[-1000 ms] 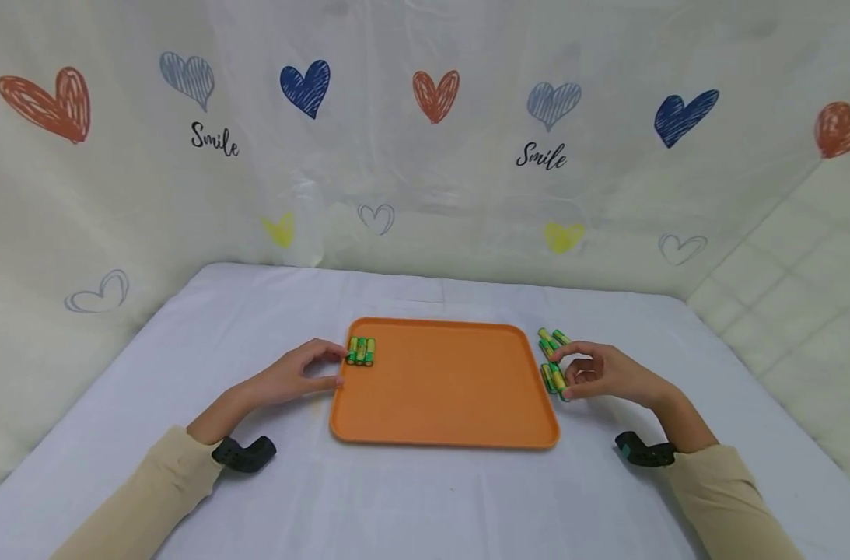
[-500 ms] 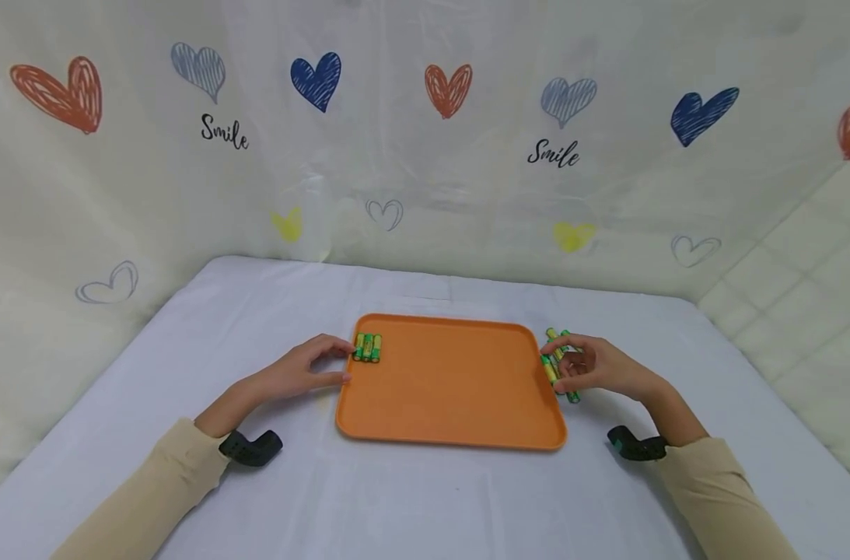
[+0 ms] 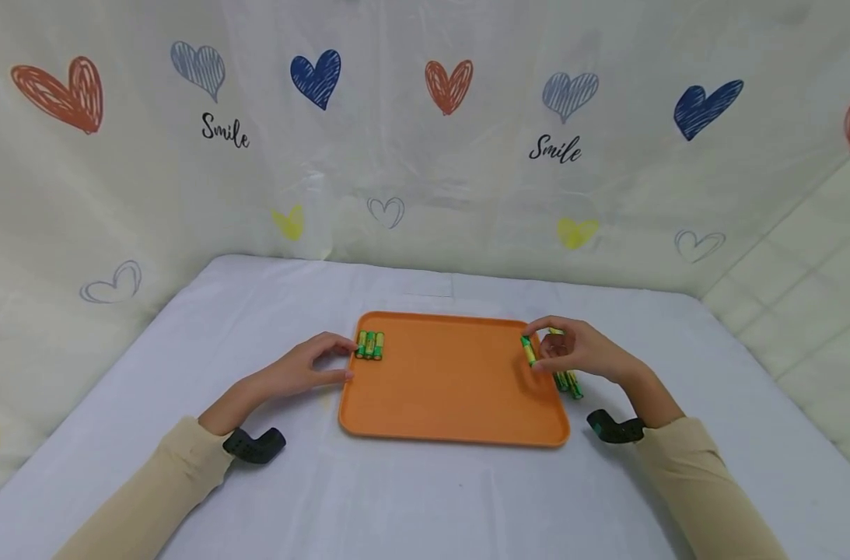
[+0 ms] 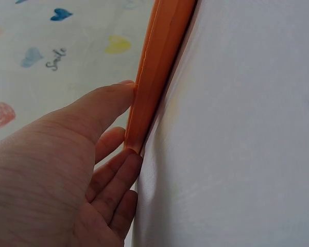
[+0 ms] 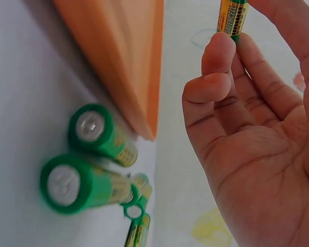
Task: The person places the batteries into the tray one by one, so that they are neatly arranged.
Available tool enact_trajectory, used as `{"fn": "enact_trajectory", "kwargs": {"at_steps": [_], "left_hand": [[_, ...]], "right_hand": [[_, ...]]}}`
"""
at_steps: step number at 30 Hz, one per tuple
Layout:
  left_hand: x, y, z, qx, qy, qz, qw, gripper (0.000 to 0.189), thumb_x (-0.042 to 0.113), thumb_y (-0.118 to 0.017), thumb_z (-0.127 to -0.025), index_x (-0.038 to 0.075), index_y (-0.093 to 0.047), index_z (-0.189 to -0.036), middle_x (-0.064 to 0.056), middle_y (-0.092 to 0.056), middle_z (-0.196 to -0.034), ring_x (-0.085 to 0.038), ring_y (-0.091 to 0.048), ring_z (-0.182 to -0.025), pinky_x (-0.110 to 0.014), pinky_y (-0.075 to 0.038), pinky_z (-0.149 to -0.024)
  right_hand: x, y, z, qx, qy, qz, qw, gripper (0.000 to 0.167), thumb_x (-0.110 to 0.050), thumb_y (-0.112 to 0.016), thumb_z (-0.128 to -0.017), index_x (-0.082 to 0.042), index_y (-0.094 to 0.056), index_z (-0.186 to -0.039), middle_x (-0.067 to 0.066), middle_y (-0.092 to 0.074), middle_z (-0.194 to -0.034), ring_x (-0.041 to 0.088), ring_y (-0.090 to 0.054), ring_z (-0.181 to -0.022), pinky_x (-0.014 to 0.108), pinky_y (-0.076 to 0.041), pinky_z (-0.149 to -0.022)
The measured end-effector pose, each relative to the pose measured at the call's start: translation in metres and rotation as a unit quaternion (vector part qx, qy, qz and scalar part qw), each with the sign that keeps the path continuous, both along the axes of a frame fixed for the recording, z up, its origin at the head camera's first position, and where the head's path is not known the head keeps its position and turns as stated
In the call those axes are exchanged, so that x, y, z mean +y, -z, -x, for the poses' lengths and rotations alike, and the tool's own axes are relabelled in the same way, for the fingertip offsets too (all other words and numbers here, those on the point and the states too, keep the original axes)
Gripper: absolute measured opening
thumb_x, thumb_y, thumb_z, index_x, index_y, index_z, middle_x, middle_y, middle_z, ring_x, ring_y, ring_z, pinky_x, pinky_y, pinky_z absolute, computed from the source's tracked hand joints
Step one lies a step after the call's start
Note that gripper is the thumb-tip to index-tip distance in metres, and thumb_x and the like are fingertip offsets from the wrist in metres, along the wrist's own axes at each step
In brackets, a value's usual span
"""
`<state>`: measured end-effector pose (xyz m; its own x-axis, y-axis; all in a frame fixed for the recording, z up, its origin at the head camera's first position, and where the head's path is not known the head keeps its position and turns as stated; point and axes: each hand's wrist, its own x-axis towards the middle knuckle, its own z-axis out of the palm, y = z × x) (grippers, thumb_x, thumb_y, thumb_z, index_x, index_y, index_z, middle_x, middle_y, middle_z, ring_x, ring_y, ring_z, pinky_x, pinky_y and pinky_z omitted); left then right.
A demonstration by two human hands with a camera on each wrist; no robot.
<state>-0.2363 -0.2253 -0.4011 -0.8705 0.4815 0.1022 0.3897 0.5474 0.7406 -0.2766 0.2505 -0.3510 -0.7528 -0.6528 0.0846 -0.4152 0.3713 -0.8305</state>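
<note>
My right hand (image 3: 584, 350) pinches a green and yellow battery (image 3: 529, 352) between thumb and fingers, over the right part of the orange tray (image 3: 452, 389). In the right wrist view only the lower end of that battery (image 5: 232, 18) shows. My left hand (image 3: 300, 367) is at the tray's left edge. In the left wrist view its thumb and fingertips touch the tray's outer rim (image 4: 157, 67), the fingers loosely bent. Three batteries (image 3: 369, 345) lie side by side in the tray's far left corner.
Beyond the tray's right edge, several loose batteries (image 3: 573, 383) lie on the white tablecloth (image 3: 425, 505), partly behind my right hand. A pale curtain (image 3: 480, 187) printed with hearts hangs behind the table. Each wrist wears a black device (image 3: 255, 446).
My right hand has taken hold of one battery from the loose group and moved left with it over the tray. My left hand has stayed at the tray's left edge.
</note>
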Motion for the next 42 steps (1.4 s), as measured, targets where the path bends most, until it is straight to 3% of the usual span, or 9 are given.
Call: {"fn": "enact_trajectory", "kwargs": {"at_steps": [25, 42], "left_hand": [[0.001, -0.001, -0.002, -0.001, -0.006, 0.001, 1.0, 0.05, 0.034, -0.073, -0.089, 0.012, -0.056, -0.131, -0.004, -0.056, -0.127, -0.023, -0.051, -0.12, -0.048, -0.036, -0.107], [-0.001, 0.0, -0.001, 0.001, 0.002, -0.004, 1.0, 0.049, 0.033, -0.072, -0.089, 0.012, -0.056, -0.13, -0.003, -0.056, -0.128, -0.022, -0.051, -0.122, -0.046, -0.036, -0.108]], "right_hand": [[-0.052, -0.009, 0.009, -0.019, -0.037, 0.029, 0.9987, 0.046, -0.006, -0.078, -0.083, -0.004, -0.057, -0.124, 0.012, -0.058, -0.079, 0.018, -0.056, -0.074, 0.028, -0.05, -0.064], [-0.084, 0.006, 0.02, -0.026, -0.038, 0.072, 0.9964, 0.05, -0.004, -0.076, -0.084, 0.003, -0.053, -0.128, 0.011, -0.058, -0.084, 0.018, -0.056, -0.078, 0.026, -0.051, -0.068]]}}
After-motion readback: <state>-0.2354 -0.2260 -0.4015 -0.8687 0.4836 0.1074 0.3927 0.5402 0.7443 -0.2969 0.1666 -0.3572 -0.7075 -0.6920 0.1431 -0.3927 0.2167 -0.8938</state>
